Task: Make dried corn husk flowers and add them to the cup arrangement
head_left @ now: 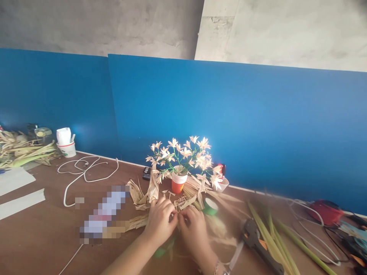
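My left hand [163, 217] and my right hand [193, 223] meet low in the middle of the view, fingertips pinched close together. Between them is something small and pale that I cannot make out. Just beyond lie dried corn husk scraps [183, 200] on the brown table. Behind these stands an orange and white paper cup [179, 182] holding pale husk flowers [185, 152] on green stems. A roll of green tape [210, 206] rests right of my right hand. Another green thing [163, 250] shows partly under my wrists.
A black glue gun [260, 244] and long green leaves [275, 236] lie at right, near a red object [325, 212] and cables. Leftward are a blurred-out device [104, 214], a white cable [83, 172], white paper [21, 204], a white cup [66, 148] and more husks [25, 151]. A blue partition [229, 122] stands behind.
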